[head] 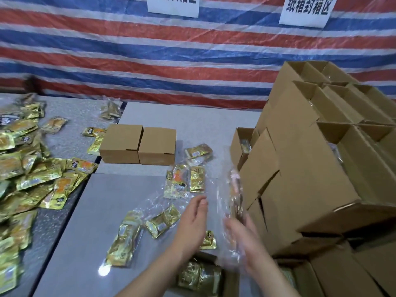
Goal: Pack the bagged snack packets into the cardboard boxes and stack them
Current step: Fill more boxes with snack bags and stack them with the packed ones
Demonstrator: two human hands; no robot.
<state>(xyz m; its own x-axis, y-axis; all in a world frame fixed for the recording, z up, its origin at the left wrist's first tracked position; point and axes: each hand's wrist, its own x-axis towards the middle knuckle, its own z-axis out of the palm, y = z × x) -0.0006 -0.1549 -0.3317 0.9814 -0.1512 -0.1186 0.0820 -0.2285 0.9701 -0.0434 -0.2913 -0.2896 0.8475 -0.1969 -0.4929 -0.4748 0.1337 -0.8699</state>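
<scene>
The left hand [194, 219] hovered above the grey tabletop [90, 211], its grip open with the fingers straight and nothing in it. The right hand [246, 239] was blurred against a clear bagged snack bundle [234, 196] standing on end just left of the stack of open cardboard boxes [310, 168] — whether its grip closed on the bag could not be told. More bagged packets [186, 181] lay scattered left of that stack, and two closed boxes [139, 144] sat farther left — beyond them, a heap of gold packets [32, 179].
</scene>
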